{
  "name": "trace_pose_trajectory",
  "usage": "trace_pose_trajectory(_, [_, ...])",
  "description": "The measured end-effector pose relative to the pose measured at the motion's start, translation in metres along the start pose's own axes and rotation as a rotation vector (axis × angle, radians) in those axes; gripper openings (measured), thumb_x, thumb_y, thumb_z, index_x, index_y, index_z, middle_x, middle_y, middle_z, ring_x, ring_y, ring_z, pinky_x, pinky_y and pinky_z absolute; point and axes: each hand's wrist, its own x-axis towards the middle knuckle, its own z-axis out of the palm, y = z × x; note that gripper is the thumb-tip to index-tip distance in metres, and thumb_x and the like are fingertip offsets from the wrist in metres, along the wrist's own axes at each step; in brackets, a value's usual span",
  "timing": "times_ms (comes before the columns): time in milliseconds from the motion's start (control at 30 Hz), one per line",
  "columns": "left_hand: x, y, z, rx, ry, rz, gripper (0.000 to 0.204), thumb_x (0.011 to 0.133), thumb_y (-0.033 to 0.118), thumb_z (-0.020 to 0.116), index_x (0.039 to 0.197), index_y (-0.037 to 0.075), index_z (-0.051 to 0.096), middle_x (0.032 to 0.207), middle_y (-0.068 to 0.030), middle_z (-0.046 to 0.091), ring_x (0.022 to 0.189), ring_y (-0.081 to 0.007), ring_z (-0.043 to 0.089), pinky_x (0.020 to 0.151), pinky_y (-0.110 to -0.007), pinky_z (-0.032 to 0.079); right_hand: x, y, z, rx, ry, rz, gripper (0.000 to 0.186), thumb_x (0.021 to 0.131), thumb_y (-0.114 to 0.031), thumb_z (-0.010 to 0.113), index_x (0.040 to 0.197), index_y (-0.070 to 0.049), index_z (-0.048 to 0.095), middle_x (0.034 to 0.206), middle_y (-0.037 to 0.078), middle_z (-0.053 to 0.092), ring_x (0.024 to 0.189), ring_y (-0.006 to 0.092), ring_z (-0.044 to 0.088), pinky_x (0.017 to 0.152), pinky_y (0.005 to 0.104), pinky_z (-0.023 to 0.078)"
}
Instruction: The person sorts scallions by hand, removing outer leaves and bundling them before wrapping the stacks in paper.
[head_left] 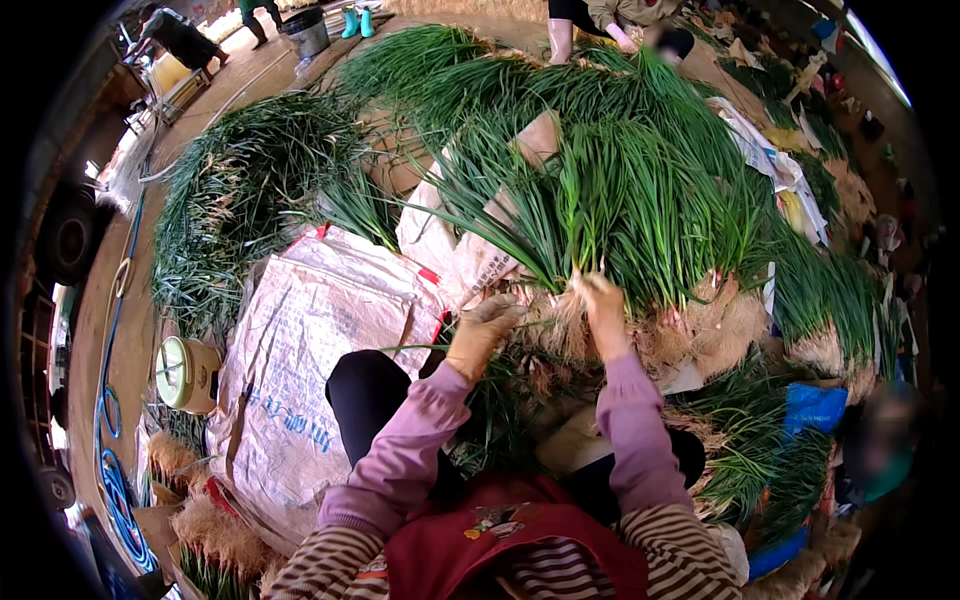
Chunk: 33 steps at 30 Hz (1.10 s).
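My right hand (600, 308), in a pale glove, grips green onions (576, 262) low on their stalks, just above the tangled pale roots (566, 318). Their long green leaves fan upward onto a large heap. To its left, my left hand (486, 330) wears a similar glove with the fingers curled together. A thin green leaf (405, 348) sticks out beside that wrist; whether the fingers hold it or anything else is hidden. More rooted green onions (690, 225) lie side by side beyond my right hand. Loose green leaves lie below both hands, between my knees.
A flattened woven sack (300, 345) covers the floor at my left, near a lidded pale bucket (186, 374) and a blue hose (118, 490). Another heap of greens (235, 205) lies far left. A blue crate (812, 408) stands right. Other people work at the far edge and right.
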Motion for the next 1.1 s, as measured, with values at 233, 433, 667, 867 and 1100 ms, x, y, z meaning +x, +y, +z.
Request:
trace_pose_trajectory(233, [0.007, -0.068, 0.053, -0.131, -0.316, -0.155, 0.014, 0.087, 0.017, 0.06, 0.088, 0.003, 0.064, 0.066, -0.0023, 0.062, 0.049, -0.0093, 0.055, 0.045, -0.019, 0.034, -0.109, 0.042, -0.033, -0.114, -0.28, 0.196, 0.035, 0.091, -0.033, 0.054, 0.095, 0.0, 0.065, 0.073, 0.006, 0.061, 0.056, 0.0122, 0.052, 0.054, 0.0266, 0.043])
trace_pose_trajectory(433, [-0.028, -0.074, 0.071, 0.043, -0.303, -0.273, 0.016, 0.089, 0.018, 0.058, 0.081, 0.004, 0.062, 0.064, -0.004, 0.064, 0.048, -0.0082, 0.054, 0.045, -0.019, 0.035, -0.092, 0.046, -0.038, 0.071, -0.232, 0.125, 0.021, 0.085, -0.017, 0.063, 0.088, 0.003, 0.064, 0.068, 0.002, 0.058, 0.055, 0.0084, 0.05, 0.051, 0.0235, 0.04])
trace_pose_trajectory(667, [-0.042, -0.106, 0.061, 0.015, -0.317, -0.192, 0.02, 0.09, 0.018, 0.056, 0.079, 0.003, 0.061, 0.065, -0.006, 0.063, 0.049, -0.0086, 0.054, 0.046, -0.019, 0.037, -0.125, 0.073, -0.003, 0.369, 0.16, 0.208, 0.016, 0.083, -0.01, 0.06, 0.077, 0.004, 0.064, 0.06, 0.003, 0.055, 0.048, 0.0087, 0.046, 0.043, 0.0244, 0.035])
trace_pose_trajectory(867, [-0.08, -0.1, 0.071, 0.244, -0.344, -0.179, 0.015, 0.086, 0.015, 0.06, 0.083, 0.001, 0.064, 0.065, -0.0037, 0.062, 0.051, -0.0084, 0.056, 0.047, -0.021, 0.041, -0.143, 0.169, -0.054, -0.913, -0.33, -0.037, 0.03, 0.089, -0.026, 0.045, 0.086, -0.003, 0.065, 0.069, 0.011, 0.061, 0.07, 0.0269, 0.06, 0.06, 0.0375, 0.049])
trace_pose_trajectory(1100, [-0.098, -0.108, 0.054, 0.095, -0.47, -0.264, 0.014, 0.088, 0.013, 0.058, 0.096, 0.002, 0.059, 0.074, -0.0059, 0.065, 0.052, -0.0114, 0.057, 0.047, -0.018, 0.038, -0.142, 0.069, -0.027, 0.169, 0.037, 0.048, 0.036, 0.084, -0.037, 0.062, 0.07, -0.003, 0.059, 0.062, 0.001, 0.05, 0.055, 0.0109, 0.043, 0.051, 0.0273, 0.035])
